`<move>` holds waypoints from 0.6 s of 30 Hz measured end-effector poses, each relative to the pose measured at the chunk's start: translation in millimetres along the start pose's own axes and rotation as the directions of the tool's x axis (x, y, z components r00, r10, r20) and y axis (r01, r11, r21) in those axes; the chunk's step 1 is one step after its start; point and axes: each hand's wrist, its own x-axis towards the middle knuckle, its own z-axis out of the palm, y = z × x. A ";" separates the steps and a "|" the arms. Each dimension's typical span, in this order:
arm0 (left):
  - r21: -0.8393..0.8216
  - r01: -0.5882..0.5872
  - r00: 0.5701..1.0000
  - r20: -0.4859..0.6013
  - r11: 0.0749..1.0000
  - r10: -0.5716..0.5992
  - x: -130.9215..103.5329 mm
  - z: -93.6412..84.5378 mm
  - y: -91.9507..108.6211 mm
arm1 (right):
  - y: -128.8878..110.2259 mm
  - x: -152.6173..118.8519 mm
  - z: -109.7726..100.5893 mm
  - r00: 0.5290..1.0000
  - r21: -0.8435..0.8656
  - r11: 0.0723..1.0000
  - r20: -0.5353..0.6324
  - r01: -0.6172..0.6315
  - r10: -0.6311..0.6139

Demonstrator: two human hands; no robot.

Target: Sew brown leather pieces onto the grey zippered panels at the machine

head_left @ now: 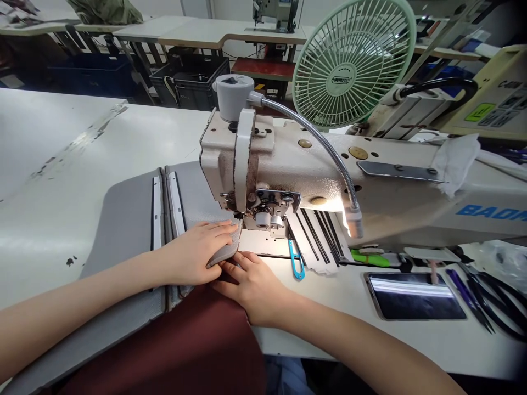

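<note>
A large grey fabric panel (pixel 127 206) with a maroon side (pixel 197 340) lies under the sewing machine head (pixel 230 159) and drapes over the table's front edge. Two white strips (pixel 177 206) with slots run along its seam. My left hand (pixel 193 249) grips the panel near its rounded corner, fingers on top and thumb apart, just left of the presser foot. Close beside it, my right hand (pixel 255 288) has its fingers closed at the panel's near edge, fingertips partly hidden by the cloth. The needle area is mostly covered by the machine head.
Blue thread snips (pixel 295 260) lie right of the needle plate, by several black strips (pixel 315 236). Farther right are a phone (pixel 415 296), purple tweezers (pixel 469 299) and black scissors (pixel 500 302). A lit gooseneck lamp (pixel 353 219) hangs low. A green fan (pixel 349 71) stands behind.
</note>
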 end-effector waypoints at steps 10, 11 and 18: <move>0.094 0.089 0.994 -0.076 0.992 -0.082 7.7 -5.8 8.2 | 3.2 -5.5 -7.9 0.998 -0.039 0.998 -0.031 -0.050 0.049; 0.125 0.087 0.994 -0.074 0.988 -0.078 4.7 -5.9 12.1 | 0.9 -8.0 -7.3 0.998 -0.068 0.997 -0.043 -0.042 0.039; 0.189 0.137 0.985 0.081 0.972 -0.155 1.0 -2.4 27.0 | -5.7 -13.7 -6.1 0.999 -0.133 0.991 -0.042 -0.018 0.012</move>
